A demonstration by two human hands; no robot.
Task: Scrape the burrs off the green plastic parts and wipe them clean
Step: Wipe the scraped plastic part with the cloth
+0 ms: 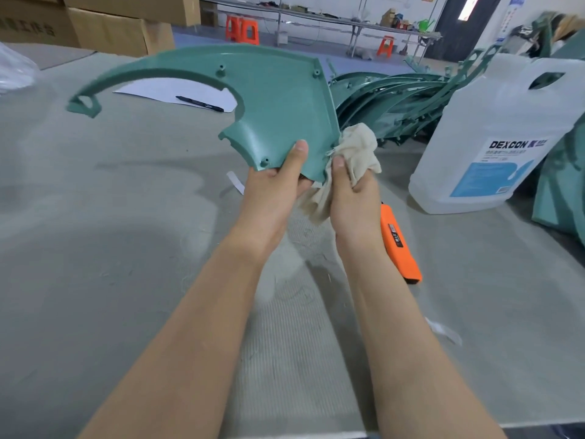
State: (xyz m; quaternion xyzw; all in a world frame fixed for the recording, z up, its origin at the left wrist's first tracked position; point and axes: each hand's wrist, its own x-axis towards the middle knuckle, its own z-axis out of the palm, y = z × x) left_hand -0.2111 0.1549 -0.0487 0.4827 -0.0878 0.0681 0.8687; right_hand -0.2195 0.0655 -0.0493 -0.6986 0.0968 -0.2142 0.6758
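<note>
A large curved green plastic part [272, 99] is held up above the table, its long arm sweeping to the left. My left hand [278, 191] grips its lower corner, thumb on the near face. My right hand [353, 194] holds a crumpled beige cloth [357, 150] pressed against the part's right lower edge. An orange utility knife [399, 245] lies on the table just right of my right wrist. A pile of more green parts [392, 103] lies behind to the right.
A clear jug of liquid labelled DEXCON [493, 137] stands at the right. A sheet of paper [164, 90] with a black pen [199, 103] lies behind the part. Cardboard boxes [120, 30] are stacked at the back left. More green parts [560, 191] lean at the far right.
</note>
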